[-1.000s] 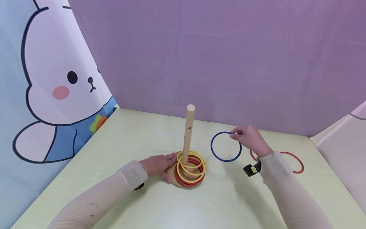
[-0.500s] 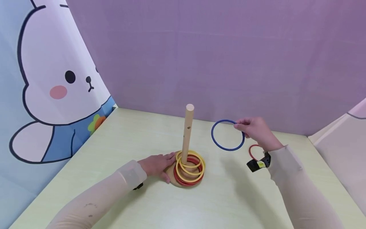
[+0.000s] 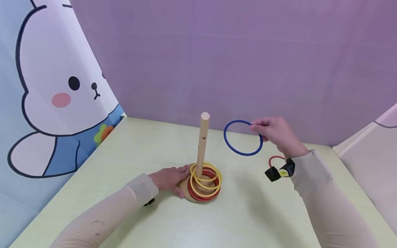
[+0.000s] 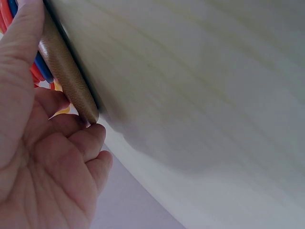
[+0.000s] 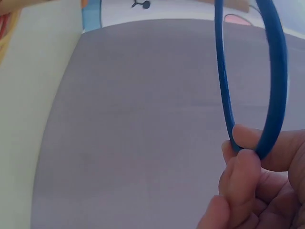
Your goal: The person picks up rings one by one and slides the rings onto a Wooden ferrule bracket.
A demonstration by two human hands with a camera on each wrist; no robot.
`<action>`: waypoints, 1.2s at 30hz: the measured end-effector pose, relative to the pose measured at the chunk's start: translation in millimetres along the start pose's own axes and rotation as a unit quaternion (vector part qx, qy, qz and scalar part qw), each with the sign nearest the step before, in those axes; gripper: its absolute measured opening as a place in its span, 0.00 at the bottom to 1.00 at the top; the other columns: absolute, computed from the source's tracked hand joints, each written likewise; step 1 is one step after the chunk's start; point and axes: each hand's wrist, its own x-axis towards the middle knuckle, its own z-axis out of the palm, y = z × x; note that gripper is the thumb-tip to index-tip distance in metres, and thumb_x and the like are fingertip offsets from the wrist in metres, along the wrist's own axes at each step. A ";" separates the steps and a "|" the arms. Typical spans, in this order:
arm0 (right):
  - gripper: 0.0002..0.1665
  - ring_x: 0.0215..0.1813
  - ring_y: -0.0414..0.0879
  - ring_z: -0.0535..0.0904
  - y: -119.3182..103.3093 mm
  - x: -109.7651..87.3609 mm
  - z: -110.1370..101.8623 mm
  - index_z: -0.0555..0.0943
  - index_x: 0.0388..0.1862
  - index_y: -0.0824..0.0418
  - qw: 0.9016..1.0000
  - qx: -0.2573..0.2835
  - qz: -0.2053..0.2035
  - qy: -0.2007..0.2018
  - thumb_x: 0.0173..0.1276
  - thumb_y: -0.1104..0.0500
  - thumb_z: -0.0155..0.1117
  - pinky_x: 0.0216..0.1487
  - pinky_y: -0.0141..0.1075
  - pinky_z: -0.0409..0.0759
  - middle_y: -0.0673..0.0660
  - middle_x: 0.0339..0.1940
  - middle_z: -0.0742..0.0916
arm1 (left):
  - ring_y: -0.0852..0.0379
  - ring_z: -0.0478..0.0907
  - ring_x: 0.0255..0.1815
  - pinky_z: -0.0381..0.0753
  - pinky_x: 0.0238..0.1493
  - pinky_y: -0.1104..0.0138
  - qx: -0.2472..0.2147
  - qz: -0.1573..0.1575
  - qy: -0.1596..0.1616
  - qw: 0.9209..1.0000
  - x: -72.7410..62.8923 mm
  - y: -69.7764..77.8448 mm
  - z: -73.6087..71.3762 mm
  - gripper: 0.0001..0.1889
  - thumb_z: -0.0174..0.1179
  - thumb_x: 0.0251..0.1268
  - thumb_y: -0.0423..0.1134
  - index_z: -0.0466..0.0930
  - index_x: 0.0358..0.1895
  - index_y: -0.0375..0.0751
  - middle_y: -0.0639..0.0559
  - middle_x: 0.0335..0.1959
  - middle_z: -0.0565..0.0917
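A wooden peg (image 3: 203, 141) rises from a round wooden base (image 3: 185, 192). Loose yellow rings (image 3: 221, 179) lie tilted over red rings (image 3: 202, 199) at its foot. My left hand (image 3: 169, 179) holds the base's left rim, thumb on the near side and fingers on the far side. The left wrist view shows bent fingers at the base edge (image 4: 71, 76), and part of a blue ring (image 4: 44, 69) in the stack. To the right of the peg, my right hand (image 3: 277, 135) pinches another blue ring (image 3: 245, 154) between thumb and fingers, raised above the table.
A red ring (image 3: 270, 162) lies on the pale table (image 3: 155, 137) at the right, partly hidden by the right wrist and its black camera (image 3: 273, 174). A purple cloth (image 3: 192, 69) stands behind the table, and a cartoon-printed cloth (image 3: 40, 86) at the left.
My right hand has lifted the blue ring higher above the table; over the last half second it has shifted slightly left. The left hand stays on the base.
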 end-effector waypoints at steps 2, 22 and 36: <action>0.19 0.28 0.45 0.74 -6.3 -1.2 -0.8 0.81 0.49 0.68 1.000 0.007 -0.004 0.003 0.70 0.54 0.61 0.36 0.33 0.76 0.53 0.33 0.82 | 0.38 0.64 0.68 0.64 0.66 0.51 -0.001 0.000 -0.001 1.000 -0.5 -0.5 -0.2 0.53 0.68 0.50 0.57 0.51 0.75 0.37 0.43 0.76 0.54; 0.17 0.31 0.49 0.79 -56.2 -5.0 17.8 0.84 0.48 0.65 0.995 0.067 -0.057 0.053 0.68 0.54 0.63 0.38 0.37 0.79 0.58 0.40 0.85 | 0.36 0.63 0.68 0.63 0.67 0.51 -0.004 0.000 -0.003 1.000 -1.7 -0.8 0.5 0.52 0.67 0.50 0.58 0.52 0.75 0.39 0.43 0.76 0.54; 0.16 0.26 0.46 0.78 -65.8 2.1 29.4 0.84 0.47 0.67 0.995 0.067 -0.066 0.045 0.69 0.56 0.62 0.34 0.34 0.80 0.59 0.38 0.85 | 0.36 0.63 0.68 0.63 0.67 0.51 -0.005 0.004 -0.003 1.000 -1.2 -1.0 0.2 0.51 0.67 0.51 0.58 0.52 0.75 0.39 0.43 0.76 0.54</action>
